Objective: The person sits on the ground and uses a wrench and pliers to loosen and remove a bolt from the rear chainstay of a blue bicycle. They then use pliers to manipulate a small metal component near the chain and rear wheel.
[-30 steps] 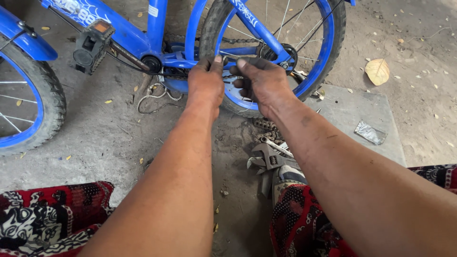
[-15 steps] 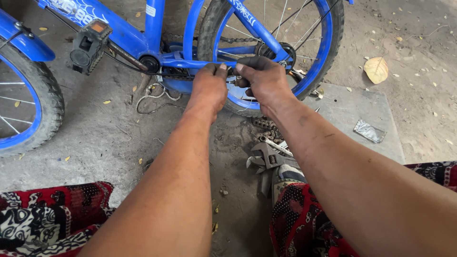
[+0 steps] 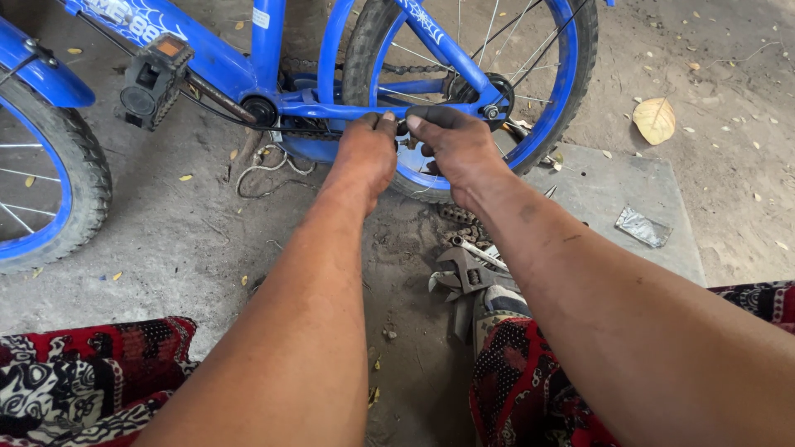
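Nearest the camera, red, black and white patterned fabric [image 3: 83, 372] covers both knees, and between them a grey metal adjustable wrench [image 3: 464, 277] lies on the dusty concrete floor [image 3: 166, 240], just beside a short loose length of chain. Both bare, grease-dark forearms stretch forward. The left hand [image 3: 363, 153] and the right hand [image 3: 455, 145] now sit side by side, fingertips pinched together on the black bicycle chain [image 3: 331, 131] where it runs along the lower blue tube of the small blue bicycle frame [image 3: 265, 74]; half a second ago the hands were spread slightly differently on the same spot, and the view has crept closer, so the work stays on that chain run with only the grip adjusted. Whether a small part sits between the fingers, I cannot tell. Beyond the hands, the rear wheel with blue rim and black tyre [image 3: 571, 91] stands upright, a black pedal with an orange reflector [image 3: 153, 79] off to the left. To the right, a crumpled silver foil wrapper [image 3: 642, 225] lies on a flat grey slab [image 3: 613, 190], and a dry yellow leaf [image 3: 654, 120] lies farther out. A white sticker on the frame's upright tube is too small to describe.
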